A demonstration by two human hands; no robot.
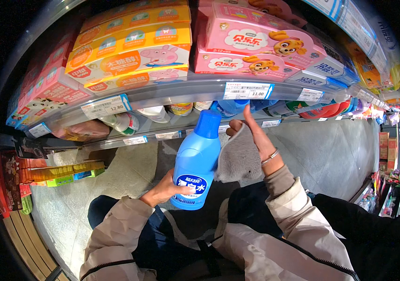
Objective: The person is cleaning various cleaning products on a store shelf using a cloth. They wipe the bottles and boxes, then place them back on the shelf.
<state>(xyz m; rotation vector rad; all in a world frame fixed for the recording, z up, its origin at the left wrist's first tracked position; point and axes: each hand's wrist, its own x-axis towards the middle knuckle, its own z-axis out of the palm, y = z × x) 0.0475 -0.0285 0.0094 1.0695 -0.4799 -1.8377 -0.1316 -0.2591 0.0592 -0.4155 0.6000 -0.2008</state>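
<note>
A blue plastic bottle of bleach (199,151) with a dark blue cap stands nearly upright in my left hand (166,189), its thumb across the front label. To its right, my right hand (256,135) holds a grey cloth (240,158) that hangs down beside the bottle. The thumb points up and the other fingers are curled, partly hidden by the cloth. Behind the bottle cap, another blue bottle (229,107) lies on the lower shelf.
Yellow toothpaste boxes (129,52) and pink boxes (256,38) fill the shelf above, with price tags (249,90) along its edge. Several bottles, among them a white and green one (124,123), are on the lower shelf. Wooden slats (28,242) lie at lower left.
</note>
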